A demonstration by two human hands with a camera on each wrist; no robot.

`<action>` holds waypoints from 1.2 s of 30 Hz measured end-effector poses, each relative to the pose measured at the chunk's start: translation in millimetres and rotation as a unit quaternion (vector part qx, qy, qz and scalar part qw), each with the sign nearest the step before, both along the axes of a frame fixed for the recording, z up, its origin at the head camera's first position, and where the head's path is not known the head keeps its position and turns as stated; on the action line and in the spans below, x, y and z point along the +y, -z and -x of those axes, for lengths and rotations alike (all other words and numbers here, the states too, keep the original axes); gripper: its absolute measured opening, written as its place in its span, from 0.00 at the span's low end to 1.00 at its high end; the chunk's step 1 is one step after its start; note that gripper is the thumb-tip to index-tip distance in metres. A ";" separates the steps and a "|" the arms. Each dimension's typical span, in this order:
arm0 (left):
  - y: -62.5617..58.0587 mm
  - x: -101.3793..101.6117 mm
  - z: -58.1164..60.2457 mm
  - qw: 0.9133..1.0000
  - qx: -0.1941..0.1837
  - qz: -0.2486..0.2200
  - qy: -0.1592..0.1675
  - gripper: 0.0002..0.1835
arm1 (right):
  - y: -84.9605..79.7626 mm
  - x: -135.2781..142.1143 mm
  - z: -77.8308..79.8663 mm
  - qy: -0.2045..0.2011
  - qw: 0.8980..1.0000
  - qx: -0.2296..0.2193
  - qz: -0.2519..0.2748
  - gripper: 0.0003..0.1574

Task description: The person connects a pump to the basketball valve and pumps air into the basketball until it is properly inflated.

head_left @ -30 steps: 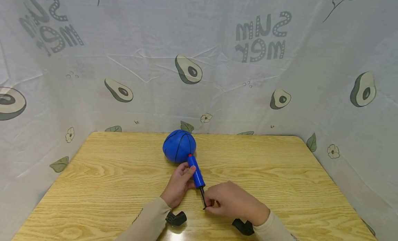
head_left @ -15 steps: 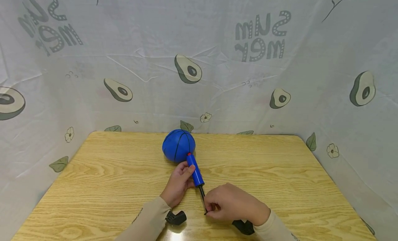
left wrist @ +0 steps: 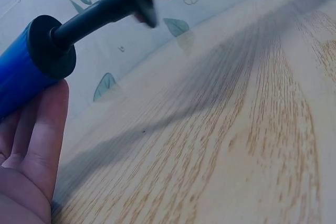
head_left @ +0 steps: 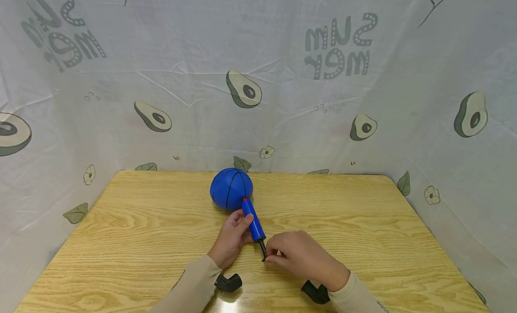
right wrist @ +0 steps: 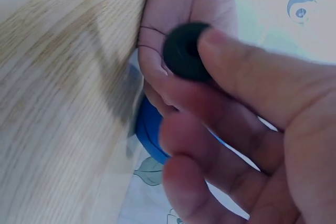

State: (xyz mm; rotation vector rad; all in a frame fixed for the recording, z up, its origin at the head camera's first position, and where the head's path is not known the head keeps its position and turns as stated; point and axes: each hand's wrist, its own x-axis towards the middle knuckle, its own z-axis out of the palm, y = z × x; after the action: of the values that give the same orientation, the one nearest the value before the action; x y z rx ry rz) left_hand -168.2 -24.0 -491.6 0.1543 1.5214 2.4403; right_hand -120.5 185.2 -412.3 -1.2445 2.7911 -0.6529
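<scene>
A blue ball with black seams (head_left: 229, 189) sits on the wooden table, slightly lopsided in shape. The red tip of a blue ball pump (head_left: 253, 224) meets the ball's near side. My left hand (head_left: 231, 241) grips the pump's barrel, with the thumb on top and fingers underneath. At the near end, my right hand (head_left: 303, 254) pinches the pump's black handle (right wrist: 184, 53) between thumb and fingers. Part of the black rod (left wrist: 94, 20) shows between barrel and handle in the left wrist view. Where the pump enters the ball is hidden.
The wood-grain table (head_left: 343, 205) extends to both sides of the hands. Behind it hangs a pale curtain (head_left: 194, 57) printed with avocados, flowers and leaves. A black wrist mount (head_left: 229, 283) sits by the left cuff, another (head_left: 316, 293) by the right.
The right hand drew the pump handle toward the near edge, then pushed it back toward the barrel, so less rod shows now. The left hand and the ball stay nearly in place.
</scene>
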 end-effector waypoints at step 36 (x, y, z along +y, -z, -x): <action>1.3 -1.8 1.8 1.000 -0.014 -0.003 0.010 0.31 | -7.3 7.4 1.5 -0.064 0.990 -0.122 -0.030 0.14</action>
State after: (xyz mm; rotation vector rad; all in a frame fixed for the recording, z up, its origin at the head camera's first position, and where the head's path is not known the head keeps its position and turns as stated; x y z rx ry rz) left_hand -170.1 -25.8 -492.9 0.1349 1.4925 2.4216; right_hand -122.0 192.6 -405.0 -1.2288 2.4923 -0.6583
